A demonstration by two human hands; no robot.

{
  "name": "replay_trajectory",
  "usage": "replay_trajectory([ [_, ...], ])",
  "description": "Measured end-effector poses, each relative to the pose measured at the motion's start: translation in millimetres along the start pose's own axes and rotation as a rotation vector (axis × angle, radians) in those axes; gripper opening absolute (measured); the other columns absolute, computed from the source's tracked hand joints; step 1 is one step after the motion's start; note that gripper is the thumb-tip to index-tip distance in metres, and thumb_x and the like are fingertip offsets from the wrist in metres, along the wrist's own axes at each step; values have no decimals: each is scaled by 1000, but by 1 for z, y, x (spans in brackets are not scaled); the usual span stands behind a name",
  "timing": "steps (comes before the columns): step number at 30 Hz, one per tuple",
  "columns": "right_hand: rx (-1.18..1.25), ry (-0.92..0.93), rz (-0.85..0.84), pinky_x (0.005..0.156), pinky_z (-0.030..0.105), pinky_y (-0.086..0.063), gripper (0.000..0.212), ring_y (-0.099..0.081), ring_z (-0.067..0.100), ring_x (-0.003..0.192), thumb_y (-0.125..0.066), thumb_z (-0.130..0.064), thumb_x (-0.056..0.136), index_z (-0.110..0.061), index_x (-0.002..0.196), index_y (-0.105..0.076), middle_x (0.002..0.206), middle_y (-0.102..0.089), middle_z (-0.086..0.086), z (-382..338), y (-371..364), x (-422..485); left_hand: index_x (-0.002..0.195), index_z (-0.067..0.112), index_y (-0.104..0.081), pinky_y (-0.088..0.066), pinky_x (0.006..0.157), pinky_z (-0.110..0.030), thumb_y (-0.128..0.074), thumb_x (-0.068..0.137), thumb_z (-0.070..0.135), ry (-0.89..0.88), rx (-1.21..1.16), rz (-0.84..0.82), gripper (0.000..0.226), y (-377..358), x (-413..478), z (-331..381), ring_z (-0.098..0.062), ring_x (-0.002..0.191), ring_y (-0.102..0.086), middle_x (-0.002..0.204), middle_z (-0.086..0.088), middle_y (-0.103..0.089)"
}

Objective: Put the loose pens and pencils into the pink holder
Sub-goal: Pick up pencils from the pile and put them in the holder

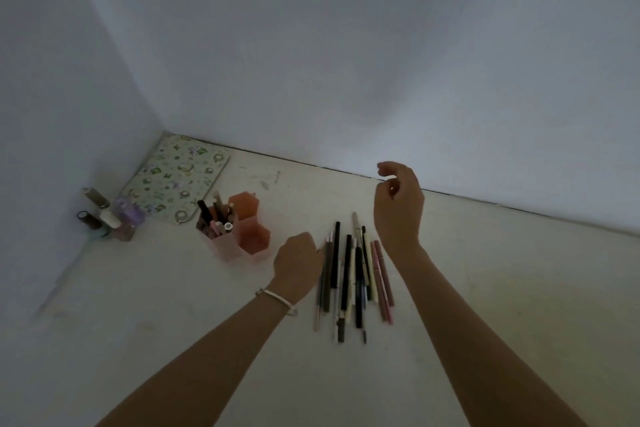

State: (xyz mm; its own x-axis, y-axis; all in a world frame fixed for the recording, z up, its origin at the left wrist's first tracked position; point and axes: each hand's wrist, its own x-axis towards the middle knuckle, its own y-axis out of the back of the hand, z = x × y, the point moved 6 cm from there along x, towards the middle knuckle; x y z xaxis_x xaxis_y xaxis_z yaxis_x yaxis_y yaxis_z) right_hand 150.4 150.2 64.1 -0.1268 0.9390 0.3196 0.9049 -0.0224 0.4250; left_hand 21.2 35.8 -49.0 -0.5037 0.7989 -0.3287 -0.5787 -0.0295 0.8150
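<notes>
A pink holder (239, 234) of hexagonal compartments stands on a pale surface (485, 288), with several pens upright in its left compartment. To the right of the holder, a row of loose pens and pencils (353, 274) lies flat. The left hand (298, 265), a bracelet (277, 298) at its wrist, sits between holder and row, fingers curled at the row's edge; whether it grips anything cannot be told. The right hand (398, 204) hovers raised above the row, fingers loosely curled, empty.
</notes>
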Motion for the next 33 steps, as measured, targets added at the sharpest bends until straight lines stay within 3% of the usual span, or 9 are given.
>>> replay_trajectory([
  [3, -30, -44, -12, 61, 7, -38, 38, -50, 1, 65, -46, 7, 80, -24, 96, -62, 97, -63, -9, 19, 11, -4, 103, 9, -61, -50, 79, -32, -62, 87, 42, 91, -28, -79, 37, -26, 2, -8, -28, 98, -64, 106, -10, -66],
  [7, -37, -92, -53, 59, 8, -39, 37, -50, -2, 60, -46, 6, 81, -24, 95, -62, 97, -63, -11, 38, 13, -12, 98, 7, -61, -44, 66, -27, -69, 82, 32, 144, -90, -78, 31, -38, 4, -8, -28, 93, -65, 102, -11, -67],
  [14, -111, -136, -194, 66, 16, -44, 29, -56, 5, 71, -48, 2, 87, -14, 105, -65, 99, -66, -2, 52, -14, -18, 94, 6, -69, -51, 72, -29, -67, 84, 20, 80, -149, -15, 16, -15, 5, -6, -25, 87, -67, 97, -10, -71],
  [18, -413, -162, -451, 78, 34, -52, 27, -61, 23, 91, -47, -8, 92, -8, 116, -59, 99, -67, 9, 65, -58, -22, 101, 11, -67, -47, 61, -16, -65, 85, 16, 24, -375, 207, 17, 41, 1, -1, -8, 70, -61, 87, 2, -68],
  [22, -806, -51, -591, 77, 34, -45, 20, -56, 27, 96, -45, -11, 93, -7, 111, -52, 97, -65, 11, 78, -94, -28, 111, 15, -65, -46, 57, -2, -65, 86, 17, -18, -499, 359, 25, 92, -13, 3, 3, 66, -60, 75, 15, -63],
  [25, -944, -17, -612, 73, 31, -43, 18, -56, 24, 94, -44, -14, 93, -10, 110, -49, 96, -65, 7, 90, -110, -34, 120, 18, -61, -58, 73, -25, -66, 85, 16, -68, -566, 390, 35, 111, -22, 3, -6, 72, -67, 81, 10, -66],
  [26, -952, -19, -608, 72, 31, -43, 17, -57, 23, 92, -43, -13, 93, -10, 109, -49, 95, -65, 8, 94, -111, -35, 125, 21, -58, -59, 71, -29, -66, 85, 15, -90, -593, 384, 41, 113, -26, 4, -7, 74, -68, 82, 10, -64],
  [30, -749, -107, -595, 73, 33, -44, 11, -60, 32, 93, -44, -6, 92, -4, 86, -53, 94, -65, 16, 93, -112, -23, 139, 37, -42, -52, 59, -10, -63, 88, 9, -214, -747, 480, 62, 136, -40, -4, 0, 76, -64, 88, 9, -61],
  [33, -505, -187, -431, 69, 28, -41, 16, -62, 30, 85, -51, -7, 87, 2, 84, -63, 86, -67, 15, 62, -93, 12, 133, 38, -46, -58, 64, -16, -63, 88, 8, -237, -765, 708, 57, 179, -43, -27, -1, 79, -66, 90, 12, -62],
])
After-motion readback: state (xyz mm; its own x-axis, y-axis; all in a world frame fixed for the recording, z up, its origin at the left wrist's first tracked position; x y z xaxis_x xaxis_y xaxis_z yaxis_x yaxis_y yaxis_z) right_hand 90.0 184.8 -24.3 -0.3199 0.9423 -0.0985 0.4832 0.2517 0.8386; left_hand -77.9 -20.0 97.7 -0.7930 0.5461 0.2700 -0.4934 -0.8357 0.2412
